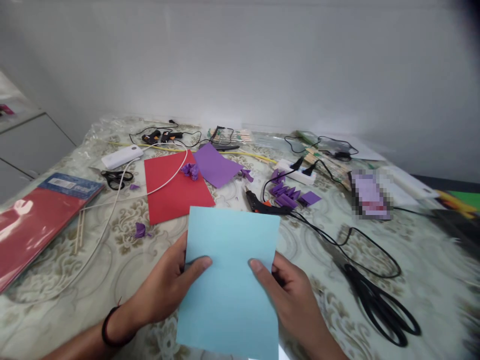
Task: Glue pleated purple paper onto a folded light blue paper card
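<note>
A light blue sheet of paper (230, 270) is held above the table at the near edge, between both hands. My left hand (168, 285) grips its left edge, thumb pressed on top and fingers underneath. My right hand (292, 295) grips the right edge the same way. A black band circles my left wrist. Just beyond the sheet lie a red paper sheet (172, 187) and a purple paper sheet (215, 165).
Black scissors (378, 305) lie to the right, a black glue gun (262, 205) with its cord just beyond the blue sheet. Folded purple pieces (285, 195), a white power strip (296, 172), a phone (369, 195), small scissors (116, 177) and a red paper pack (33, 225) surround them.
</note>
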A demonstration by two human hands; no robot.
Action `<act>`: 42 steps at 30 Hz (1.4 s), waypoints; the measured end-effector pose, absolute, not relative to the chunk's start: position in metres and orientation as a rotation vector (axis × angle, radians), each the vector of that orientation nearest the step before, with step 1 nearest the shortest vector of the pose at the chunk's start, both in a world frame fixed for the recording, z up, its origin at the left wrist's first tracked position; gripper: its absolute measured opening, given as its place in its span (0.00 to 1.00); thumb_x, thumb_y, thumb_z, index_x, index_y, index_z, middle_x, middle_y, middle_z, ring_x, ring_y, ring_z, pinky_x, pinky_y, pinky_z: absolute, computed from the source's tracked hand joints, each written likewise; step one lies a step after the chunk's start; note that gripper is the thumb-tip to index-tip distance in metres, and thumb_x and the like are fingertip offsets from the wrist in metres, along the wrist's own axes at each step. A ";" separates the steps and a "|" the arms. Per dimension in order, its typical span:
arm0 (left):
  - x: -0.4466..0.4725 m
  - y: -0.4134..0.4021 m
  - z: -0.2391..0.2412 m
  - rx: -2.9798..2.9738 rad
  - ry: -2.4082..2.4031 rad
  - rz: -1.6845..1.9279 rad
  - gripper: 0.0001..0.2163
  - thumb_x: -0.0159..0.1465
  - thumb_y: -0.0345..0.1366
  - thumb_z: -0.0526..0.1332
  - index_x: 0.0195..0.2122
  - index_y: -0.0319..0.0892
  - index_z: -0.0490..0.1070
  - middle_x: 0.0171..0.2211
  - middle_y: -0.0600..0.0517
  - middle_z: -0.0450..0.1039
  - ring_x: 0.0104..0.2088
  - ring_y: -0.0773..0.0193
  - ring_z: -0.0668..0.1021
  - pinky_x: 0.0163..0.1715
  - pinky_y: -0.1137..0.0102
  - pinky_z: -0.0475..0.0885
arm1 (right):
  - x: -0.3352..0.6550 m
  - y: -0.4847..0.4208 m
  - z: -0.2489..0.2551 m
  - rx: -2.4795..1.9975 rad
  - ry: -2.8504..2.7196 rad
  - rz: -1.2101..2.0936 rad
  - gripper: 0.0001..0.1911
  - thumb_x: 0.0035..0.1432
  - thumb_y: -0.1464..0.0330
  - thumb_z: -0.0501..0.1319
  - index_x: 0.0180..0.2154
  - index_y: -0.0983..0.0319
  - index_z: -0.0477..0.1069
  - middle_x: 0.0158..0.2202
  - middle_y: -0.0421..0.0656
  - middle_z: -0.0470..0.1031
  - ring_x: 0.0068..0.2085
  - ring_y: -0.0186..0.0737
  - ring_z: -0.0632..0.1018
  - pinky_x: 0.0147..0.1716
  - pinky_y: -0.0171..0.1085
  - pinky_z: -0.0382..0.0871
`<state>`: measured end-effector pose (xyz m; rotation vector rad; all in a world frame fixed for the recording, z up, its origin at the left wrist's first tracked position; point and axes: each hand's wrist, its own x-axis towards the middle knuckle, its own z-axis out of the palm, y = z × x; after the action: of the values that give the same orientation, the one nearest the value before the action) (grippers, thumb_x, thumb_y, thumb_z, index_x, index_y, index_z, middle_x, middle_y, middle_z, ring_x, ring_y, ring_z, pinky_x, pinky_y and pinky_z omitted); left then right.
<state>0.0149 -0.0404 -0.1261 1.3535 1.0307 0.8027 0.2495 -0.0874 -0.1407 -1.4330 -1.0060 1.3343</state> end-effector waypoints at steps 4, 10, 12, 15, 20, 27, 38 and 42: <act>0.014 -0.039 -0.124 1.264 0.945 0.642 0.22 0.70 0.49 0.66 0.61 0.46 0.75 0.49 0.45 0.83 0.43 0.53 0.84 0.39 0.65 0.81 | 0.250 -0.086 -0.139 -1.449 -0.998 1.266 0.26 0.58 0.43 0.69 0.33 0.60 0.77 0.23 0.40 0.72 0.22 0.35 0.66 0.18 0.33 0.59; 0.012 -0.038 -0.126 1.211 0.903 0.630 0.18 0.71 0.50 0.65 0.56 0.45 0.80 0.44 0.46 0.84 0.40 0.53 0.84 0.36 0.65 0.80 | 0.253 -0.086 -0.136 -1.429 -0.997 1.316 0.25 0.59 0.44 0.69 0.34 0.60 0.76 0.25 0.40 0.74 0.23 0.35 0.67 0.20 0.34 0.60; 0.012 -0.038 -0.125 1.164 0.880 0.635 0.18 0.71 0.49 0.65 0.56 0.46 0.80 0.44 0.46 0.85 0.39 0.53 0.85 0.35 0.64 0.81 | 0.254 -0.086 -0.135 -1.407 -0.993 1.345 0.24 0.59 0.45 0.70 0.36 0.60 0.77 0.26 0.40 0.75 0.23 0.35 0.68 0.20 0.33 0.61; 0.013 -0.038 -0.124 1.137 0.870 0.648 0.18 0.70 0.49 0.66 0.55 0.45 0.80 0.43 0.46 0.85 0.38 0.53 0.85 0.35 0.64 0.81 | 0.256 -0.085 -0.133 -1.394 -1.000 1.371 0.26 0.58 0.44 0.70 0.37 0.61 0.78 0.25 0.40 0.74 0.23 0.35 0.68 0.20 0.33 0.61; 0.013 -0.040 -0.126 1.125 0.863 0.645 0.19 0.71 0.48 0.65 0.59 0.46 0.77 0.46 0.46 0.84 0.40 0.53 0.85 0.37 0.64 0.81 | 0.254 -0.086 -0.134 -1.414 -1.021 1.354 0.27 0.58 0.43 0.70 0.38 0.61 0.79 0.25 0.41 0.74 0.24 0.35 0.68 0.21 0.33 0.61; 0.008 -0.035 -0.119 1.394 0.870 0.576 0.17 0.74 0.47 0.60 0.58 0.47 0.78 0.46 0.47 0.84 0.40 0.53 0.84 0.36 0.65 0.79 | 0.273 -0.082 -0.131 -1.427 -1.166 1.240 0.24 0.59 0.48 0.72 0.46 0.60 0.80 0.37 0.47 0.83 0.35 0.45 0.80 0.31 0.38 0.75; -0.002 -0.016 -0.065 2.112 0.758 0.412 0.07 0.71 0.41 0.65 0.43 0.48 0.82 0.36 0.52 0.84 0.33 0.59 0.82 0.34 0.71 0.73 | 0.298 -0.056 -0.061 -1.501 -1.811 1.160 0.22 0.60 0.51 0.69 0.22 0.59 0.77 0.21 0.39 0.69 0.23 0.35 0.65 0.21 0.35 0.56; -0.010 0.002 -0.048 1.731 0.959 0.793 0.14 0.61 0.45 0.75 0.44 0.45 0.82 0.38 0.52 0.83 0.35 0.58 0.83 0.33 0.71 0.75 | 0.307 -0.053 -0.049 -1.447 -1.469 0.917 0.23 0.54 0.46 0.73 0.26 0.59 0.81 0.22 0.41 0.71 0.22 0.36 0.65 0.18 0.36 0.56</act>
<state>-0.0103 0.0024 -0.0476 1.7308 0.9588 0.7929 0.3067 -0.0535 -0.0486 -1.4472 -1.4693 0.9167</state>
